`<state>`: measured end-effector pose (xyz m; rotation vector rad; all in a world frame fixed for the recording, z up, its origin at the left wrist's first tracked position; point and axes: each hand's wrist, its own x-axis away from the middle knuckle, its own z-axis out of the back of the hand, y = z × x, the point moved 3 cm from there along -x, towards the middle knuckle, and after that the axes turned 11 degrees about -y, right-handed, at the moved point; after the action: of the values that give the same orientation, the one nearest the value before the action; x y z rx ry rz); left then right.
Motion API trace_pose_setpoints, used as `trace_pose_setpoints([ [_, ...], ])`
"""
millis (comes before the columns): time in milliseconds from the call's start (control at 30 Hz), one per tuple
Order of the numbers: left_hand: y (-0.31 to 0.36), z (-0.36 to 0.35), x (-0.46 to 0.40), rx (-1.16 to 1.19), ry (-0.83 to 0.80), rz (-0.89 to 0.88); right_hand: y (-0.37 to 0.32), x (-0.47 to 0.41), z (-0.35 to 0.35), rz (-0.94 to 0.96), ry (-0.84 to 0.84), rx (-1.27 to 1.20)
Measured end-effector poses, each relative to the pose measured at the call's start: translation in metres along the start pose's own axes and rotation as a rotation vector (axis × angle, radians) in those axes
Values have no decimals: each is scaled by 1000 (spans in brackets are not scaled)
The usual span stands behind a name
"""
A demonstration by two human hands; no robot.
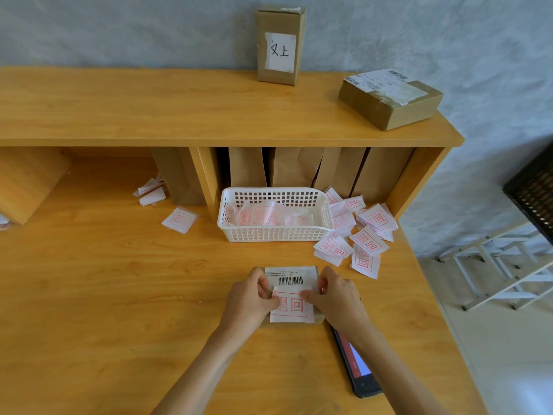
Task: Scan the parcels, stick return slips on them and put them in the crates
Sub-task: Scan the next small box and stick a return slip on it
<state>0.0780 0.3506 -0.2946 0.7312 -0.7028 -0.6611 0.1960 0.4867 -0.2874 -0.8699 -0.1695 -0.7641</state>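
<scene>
Wooden tabletop [119, 295] under a low shelf [179, 109], grey wall behind. Small parcel [291, 272] lying flat just in front of the white basket [275, 232], barcode label up and left uncovered, probably so it stays scannable. Left hand [250, 298] and right hand [336, 298] flanking the parcel, fingers [263, 287] curled at the return slip [291, 307], pinching its upper corners, apparently to lay it square below the barcode. Slip between both thumbs, resting on the parcel's near half. Loose slips [359, 244] heaped right of the basket, within easy reach. Phone [357, 366] nearer than the parcel, beside the right forearm.
</scene>
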Motion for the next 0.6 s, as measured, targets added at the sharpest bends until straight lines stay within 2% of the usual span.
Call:
trace_pose_setpoints([
  [300,-1,0,4,-28,-156,-88,2,3,-6,91,-110,84],
  [467,2,-4,6,-114,-216,-137,-2,6,-10,139,-141,254],
  [600,1,0,6,-102,-236,-123,0,4,-9,141,-160,220],
])
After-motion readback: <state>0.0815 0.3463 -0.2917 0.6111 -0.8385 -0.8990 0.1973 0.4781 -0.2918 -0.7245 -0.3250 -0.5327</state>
